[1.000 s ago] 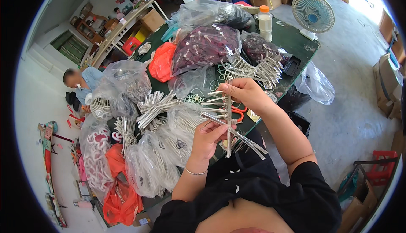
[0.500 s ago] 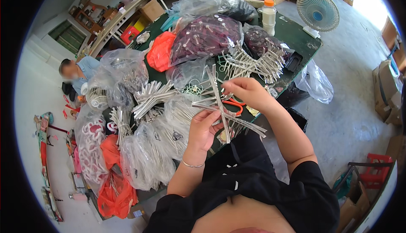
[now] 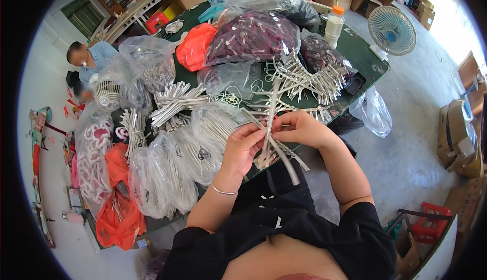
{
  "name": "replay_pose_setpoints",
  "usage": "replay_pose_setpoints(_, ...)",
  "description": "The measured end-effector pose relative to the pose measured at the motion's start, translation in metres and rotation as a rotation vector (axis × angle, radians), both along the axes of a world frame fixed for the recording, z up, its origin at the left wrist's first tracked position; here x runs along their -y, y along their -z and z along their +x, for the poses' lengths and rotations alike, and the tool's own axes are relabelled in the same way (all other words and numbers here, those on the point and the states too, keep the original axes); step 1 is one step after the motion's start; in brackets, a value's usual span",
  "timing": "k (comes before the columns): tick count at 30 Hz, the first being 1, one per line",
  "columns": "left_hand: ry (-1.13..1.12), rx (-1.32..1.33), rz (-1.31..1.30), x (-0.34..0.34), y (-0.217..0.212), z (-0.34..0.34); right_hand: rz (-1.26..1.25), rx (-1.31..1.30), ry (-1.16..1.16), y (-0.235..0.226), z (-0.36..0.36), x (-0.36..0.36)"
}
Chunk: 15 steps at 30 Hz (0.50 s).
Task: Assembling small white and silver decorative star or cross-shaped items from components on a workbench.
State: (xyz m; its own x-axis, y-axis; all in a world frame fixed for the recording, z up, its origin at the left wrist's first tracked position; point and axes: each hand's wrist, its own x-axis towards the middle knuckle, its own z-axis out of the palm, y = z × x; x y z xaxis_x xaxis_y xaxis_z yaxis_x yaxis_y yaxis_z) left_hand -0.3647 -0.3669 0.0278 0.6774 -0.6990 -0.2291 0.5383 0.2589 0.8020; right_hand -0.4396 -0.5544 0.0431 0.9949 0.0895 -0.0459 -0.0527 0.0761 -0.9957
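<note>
Pinching the crossed silvery strips (image 3: 272, 101) between thumb and fingers, my left hand (image 3: 246, 145) is closed at their crossing, over the near edge of the tabletop (image 3: 376, 64). My right hand (image 3: 304, 128) is curled in close, its fingertips at the same spot; whether they grip or only touch, I cannot tell. The strips look thin and light, and I judge them bendable along their length rather than brittle; their shiny faces may slide on each other. The best hold is right at the crossing, where a firm pinch should stop them swivelling.

Beyond my right hand, toward the right corner, a fanned cluster (image 3: 324, 84) of similar strips lies close enough to snag the long free ends. Leftward, a loose bundle (image 3: 177, 105) and some clear bags (image 3: 161, 181) crowd the near edge, leaving my left side hemmed in. Farther back sit a dark purple bag (image 3: 251, 39) and, toward the far edge, an orange-capped bottle (image 3: 334, 28).
</note>
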Motion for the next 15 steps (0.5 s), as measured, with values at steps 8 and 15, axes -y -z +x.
replay_pose_setpoints(8,0.003,-0.086,-0.017,-0.004,0.008,0.002,-0.152,-0.05,0.102,-0.021,-0.006,-0.006)
replay_pose_setpoints(15,0.005,-0.224,-0.122,-0.017,0.002,0.003,-0.724,0.145,0.162,-0.029,0.005,0.041)
